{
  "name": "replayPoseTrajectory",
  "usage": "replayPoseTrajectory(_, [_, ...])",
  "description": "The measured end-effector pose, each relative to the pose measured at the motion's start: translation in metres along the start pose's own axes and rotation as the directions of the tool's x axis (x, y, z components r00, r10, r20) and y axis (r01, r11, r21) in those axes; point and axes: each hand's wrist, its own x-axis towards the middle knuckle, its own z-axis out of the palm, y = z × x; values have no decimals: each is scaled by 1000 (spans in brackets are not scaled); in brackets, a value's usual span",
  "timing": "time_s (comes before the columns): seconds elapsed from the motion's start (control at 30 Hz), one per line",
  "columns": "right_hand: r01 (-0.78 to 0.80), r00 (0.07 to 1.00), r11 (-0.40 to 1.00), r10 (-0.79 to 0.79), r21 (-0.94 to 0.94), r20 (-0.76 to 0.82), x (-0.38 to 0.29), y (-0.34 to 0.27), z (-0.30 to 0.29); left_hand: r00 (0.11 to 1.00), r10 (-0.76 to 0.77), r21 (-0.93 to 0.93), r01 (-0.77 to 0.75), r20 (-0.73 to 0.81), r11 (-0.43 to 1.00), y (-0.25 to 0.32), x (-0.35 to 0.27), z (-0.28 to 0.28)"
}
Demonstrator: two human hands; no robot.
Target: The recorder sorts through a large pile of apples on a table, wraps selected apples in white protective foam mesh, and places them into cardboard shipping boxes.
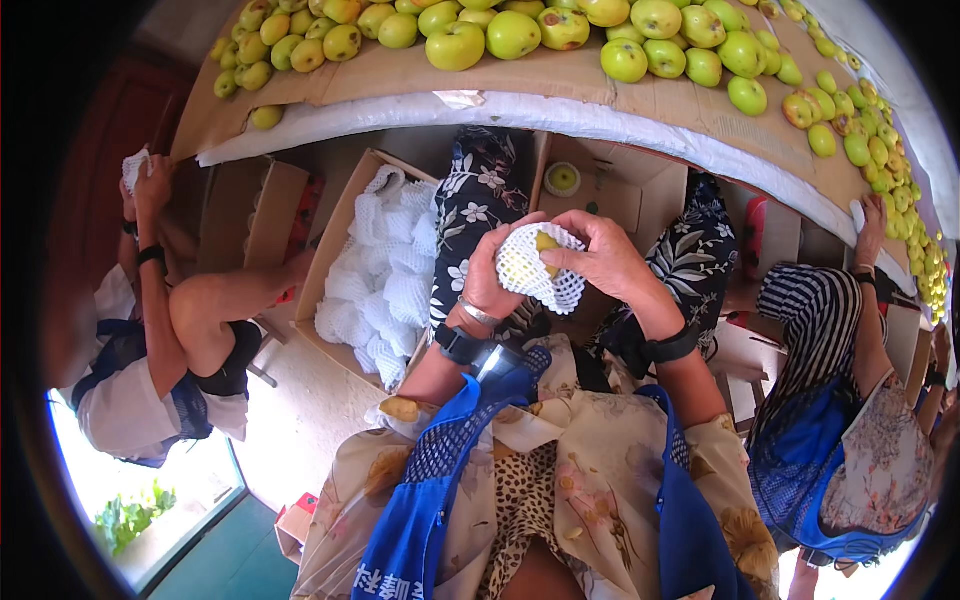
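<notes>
Above my lap, both hands hold one yellow-green apple (547, 241) partly covered by a white foam net sleeve (521, 264). My left hand (486, 281) cups the netted side from the left. My right hand (604, 251) grips from the right, its thumb on the bare patch of fruit and its fingers at the net's edge. To the left of my knee stands a cardboard box (319, 300) filled with white foam net sleeves (382, 270). Between my legs, an open carton (622, 169) holds a netted apple (562, 178).
A cardboard-covered table (525, 86) with a padded white edge (540, 112) crosses in front of me, bearing many green apples (512, 35). A co-worker (161, 322) sits at left holding a white foam net (135, 169). Another person (832, 420) sits at right, reaching to the table.
</notes>
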Motion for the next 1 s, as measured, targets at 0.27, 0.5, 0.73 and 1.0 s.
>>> replayPoseTrajectory(0.27, [-35, 998, 996, 31, -86, -46, 1, -6, 0, 995, -26, -51, 31, 94, 998, 0, 0, -14])
replayPoseTrajectory(0.5, [-8, 999, 996, 4, -85, -36, 1, -1, 0, 998, -52, -52, 54, 33, 997, 3, -4, -1])
replayPoseTrajectory(0.73, [-13, 999, 984, 7, -177, -37, -2, -18, 1, 998, -17, 8, 16, 58, 1000, 2, -3, -6])
replayPoseTrajectory(1.0, [93, 968, 990, -65, 103, -242, -3, -20, -23, 997, -18, -56, 14, -70, 998, 5, -2, -4])
